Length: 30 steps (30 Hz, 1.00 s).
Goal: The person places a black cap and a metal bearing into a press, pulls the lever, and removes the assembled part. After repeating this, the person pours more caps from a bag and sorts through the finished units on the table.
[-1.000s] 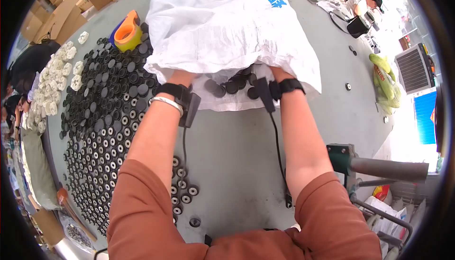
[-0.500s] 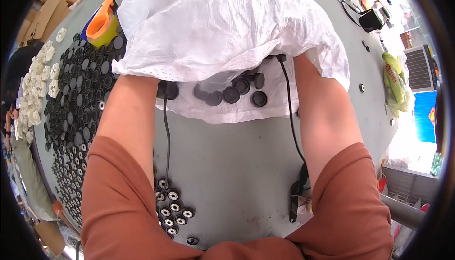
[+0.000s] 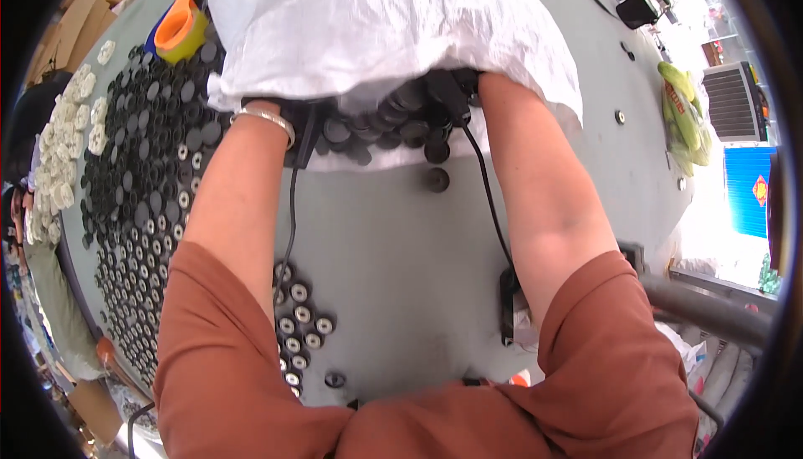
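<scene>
Both of my arms reach into the mouth of a large white woven bag, whose fabric covers my hands and hides their fingers. A silvery bracelet circles my left wrist at the bag's edge. Dark corded devices sit by both wrists; the right-hand device shows under the fabric. Between my wrists, round black caps heap up on the bag's lower flap. One black cap lies on the grey table just in front of the flap. What either hand touches inside cannot be seen.
Left of the bag spread many black caps and rows of black wheels with metal centres. An orange and yellow tape dispenser stands behind them. White parts pile at far left. A bag of green vegetables lies right.
Many more black caps now show at the bag's mouth, and one lies past its flap. My wrists have drawn slightly out, baring the bracelet. The bag's front edge sits higher in view.
</scene>
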### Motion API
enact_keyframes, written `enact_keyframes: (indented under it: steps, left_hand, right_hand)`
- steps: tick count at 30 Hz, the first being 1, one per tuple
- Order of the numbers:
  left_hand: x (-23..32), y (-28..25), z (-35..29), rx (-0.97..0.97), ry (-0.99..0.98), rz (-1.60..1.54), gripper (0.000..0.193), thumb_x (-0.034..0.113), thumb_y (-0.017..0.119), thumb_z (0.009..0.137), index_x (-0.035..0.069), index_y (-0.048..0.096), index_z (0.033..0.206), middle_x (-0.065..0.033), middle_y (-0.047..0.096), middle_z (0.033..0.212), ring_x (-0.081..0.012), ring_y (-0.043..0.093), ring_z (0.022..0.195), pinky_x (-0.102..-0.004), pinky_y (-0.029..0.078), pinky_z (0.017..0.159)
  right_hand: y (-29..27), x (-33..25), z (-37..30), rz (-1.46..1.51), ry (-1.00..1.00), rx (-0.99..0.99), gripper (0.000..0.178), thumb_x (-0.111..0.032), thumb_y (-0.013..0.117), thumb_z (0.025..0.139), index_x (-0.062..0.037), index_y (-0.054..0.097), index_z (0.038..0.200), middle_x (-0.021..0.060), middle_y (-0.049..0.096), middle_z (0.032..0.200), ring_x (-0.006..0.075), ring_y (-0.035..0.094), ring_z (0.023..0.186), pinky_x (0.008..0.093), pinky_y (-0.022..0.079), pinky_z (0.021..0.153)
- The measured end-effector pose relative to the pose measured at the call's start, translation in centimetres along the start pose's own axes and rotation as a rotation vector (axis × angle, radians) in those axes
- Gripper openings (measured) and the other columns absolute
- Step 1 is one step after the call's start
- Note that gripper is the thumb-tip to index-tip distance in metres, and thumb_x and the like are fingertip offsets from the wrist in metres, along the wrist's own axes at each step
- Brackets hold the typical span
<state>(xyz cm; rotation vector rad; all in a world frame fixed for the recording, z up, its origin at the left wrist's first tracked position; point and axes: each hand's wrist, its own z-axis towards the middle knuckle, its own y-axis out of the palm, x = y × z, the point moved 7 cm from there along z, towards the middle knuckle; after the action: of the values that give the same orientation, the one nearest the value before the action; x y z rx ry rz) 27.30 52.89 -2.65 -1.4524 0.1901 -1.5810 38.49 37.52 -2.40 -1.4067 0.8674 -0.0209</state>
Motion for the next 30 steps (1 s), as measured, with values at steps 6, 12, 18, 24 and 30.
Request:
enact_keyframes:
  steps: [6, 12, 18, 24, 30]
  left_hand:
    - [1.3, 1.3, -4.8, -0.068, -0.021, -0.029, 0.053, 0.043, 0.062, 0.079, 0.003, 0.061, 0.114, -0.0174, 0.06, 0.117, -0.03, 0.056, 0.109, -0.0343, 0.041, 0.093]
    - [9.9, 0.3, -11.3, -0.364, -0.267, 0.005, 0.069, 0.06, 0.065, 0.067, 0.01, 0.063, 0.115, -0.0149, 0.059, 0.119, -0.032, 0.058, 0.105, -0.0382, 0.043, 0.093]
    - [15.9, -0.3, -20.2, -0.069, -0.004, 0.074, 0.054, 0.032, 0.073, 0.071, 0.006, 0.06, 0.116, -0.0139, 0.059, 0.115, -0.0314, 0.05, 0.109, -0.0369, 0.039, 0.097]
    - [22.0, -0.1, -29.2, -0.077, 0.048, 0.2, 0.064, 0.028, 0.078, 0.06, 0.011, 0.058, 0.119, -0.0143, 0.047, 0.129, -0.0401, 0.038, 0.121, -0.0536, 0.032, 0.1]
    - [24.1, 0.9, -37.7, -0.263, -0.07, 0.248, 0.069, 0.031, 0.078, 0.063, 0.013, 0.053, 0.125, -0.0139, 0.04, 0.136, -0.04, 0.032, 0.126, -0.0562, 0.027, 0.102]
  right_hand:
    - [0.6, 0.0, -6.1, 0.726, 0.392, -0.314, 0.05, -0.033, 0.067, 0.071, -0.0114, 0.063, 0.116, 0.0165, 0.06, 0.119, 0.0294, 0.057, 0.108, 0.0342, 0.043, 0.092]
    - [-0.6, -4.3, -10.3, 0.022, 0.129, -0.308, 0.056, -0.03, 0.066, 0.06, -0.0122, 0.064, 0.114, 0.017, 0.063, 0.112, 0.0306, 0.062, 0.099, 0.0358, 0.05, 0.082]
    - [0.6, -5.3, -18.3, -0.113, 0.019, -0.108, 0.053, -0.026, 0.058, 0.068, -0.0103, 0.059, 0.118, 0.0178, 0.05, 0.121, 0.0387, 0.043, 0.118, 0.048, 0.041, 0.095]
    - [0.8, -7.8, -27.9, -0.218, -0.14, -0.035, 0.075, -0.021, 0.064, 0.063, -0.0172, 0.041, 0.134, 0.022, 0.035, 0.135, 0.0395, 0.028, 0.131, 0.0644, 0.031, 0.093]
    - [1.9, -9.7, -36.0, -0.235, -0.315, -0.15, 0.078, -0.023, 0.069, 0.063, -0.0178, 0.04, 0.136, 0.0257, 0.022, 0.143, 0.0425, 0.022, 0.134, 0.0686, 0.028, 0.092]
